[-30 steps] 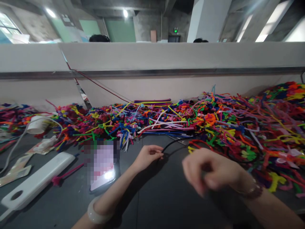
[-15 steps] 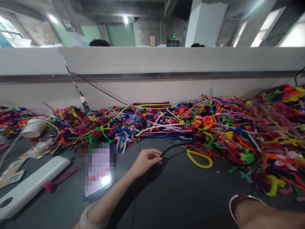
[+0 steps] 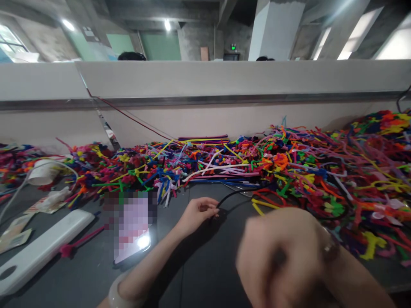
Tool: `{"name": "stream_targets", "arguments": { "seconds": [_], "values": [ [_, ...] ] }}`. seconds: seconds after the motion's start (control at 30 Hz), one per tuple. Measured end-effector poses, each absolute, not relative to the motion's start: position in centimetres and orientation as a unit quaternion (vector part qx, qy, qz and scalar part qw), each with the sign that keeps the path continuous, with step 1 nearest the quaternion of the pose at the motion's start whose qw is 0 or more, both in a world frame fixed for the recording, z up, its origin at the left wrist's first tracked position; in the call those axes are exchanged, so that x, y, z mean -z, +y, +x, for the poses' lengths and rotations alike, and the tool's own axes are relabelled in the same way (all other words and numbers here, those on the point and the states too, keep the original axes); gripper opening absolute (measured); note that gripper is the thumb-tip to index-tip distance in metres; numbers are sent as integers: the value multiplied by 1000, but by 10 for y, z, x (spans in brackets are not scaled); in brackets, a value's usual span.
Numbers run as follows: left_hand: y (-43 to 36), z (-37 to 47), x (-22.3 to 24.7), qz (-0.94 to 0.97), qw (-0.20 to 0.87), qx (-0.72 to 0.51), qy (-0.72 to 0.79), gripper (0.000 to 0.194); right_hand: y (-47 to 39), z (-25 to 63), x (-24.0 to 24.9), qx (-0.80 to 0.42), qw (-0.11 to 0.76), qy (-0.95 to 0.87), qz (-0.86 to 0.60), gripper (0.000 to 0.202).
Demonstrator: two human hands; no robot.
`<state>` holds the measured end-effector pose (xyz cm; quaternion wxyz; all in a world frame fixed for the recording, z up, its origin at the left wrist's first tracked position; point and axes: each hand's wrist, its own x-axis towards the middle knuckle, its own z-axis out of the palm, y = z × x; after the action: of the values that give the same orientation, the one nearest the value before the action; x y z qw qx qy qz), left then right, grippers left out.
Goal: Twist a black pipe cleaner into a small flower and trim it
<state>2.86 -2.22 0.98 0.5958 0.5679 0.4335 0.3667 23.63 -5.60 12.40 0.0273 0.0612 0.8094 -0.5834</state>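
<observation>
My left hand (image 3: 199, 211) rests low over the dark tabletop, thumb and forefinger pinched on the end of a thin black pipe cleaner (image 3: 242, 191). The strand curves away rightward into the pile of coloured pipe cleaners (image 3: 221, 160). Close to the camera, my right hand (image 3: 282, 256) is raised and blurred. Its fingers look curled inward, and whatever they may hold is hidden. Partly behind this hand lies a yellow pipe cleaner (image 3: 257, 208), beside red ones (image 3: 268, 198).
Left of my left arm are a lit phone (image 3: 136, 231), a long white device (image 3: 48, 244) and a pink pipe cleaner (image 3: 86, 239). Farther left sit a white cup (image 3: 43, 173) and paper packets (image 3: 14, 233). A pale partition (image 3: 224, 77) stands behind the pile.
My right hand has risen from the lower right edge into view and now covers most of the yellow loop. My left hand keeps its pinch in nearly the same spot.
</observation>
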Motion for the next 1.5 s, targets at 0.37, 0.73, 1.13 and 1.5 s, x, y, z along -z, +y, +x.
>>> {"name": "stream_targets", "arguments": {
  "seconds": [0.37,0.73,1.13,1.5],
  "values": [
    [-23,29,-10,587,603,-368,395,25,-9,200,2,655,-351,548,383,27],
    [-26,28,-10,706,441,-305,462,23,-6,210,5,647,-431,503,377,21],
    [-26,29,-6,669,483,-333,455,28,-12,206,3,630,-399,547,379,21],
    [-22,29,-3,620,538,-356,447,28,-11,215,7,725,-399,479,292,21]
  ]
}}
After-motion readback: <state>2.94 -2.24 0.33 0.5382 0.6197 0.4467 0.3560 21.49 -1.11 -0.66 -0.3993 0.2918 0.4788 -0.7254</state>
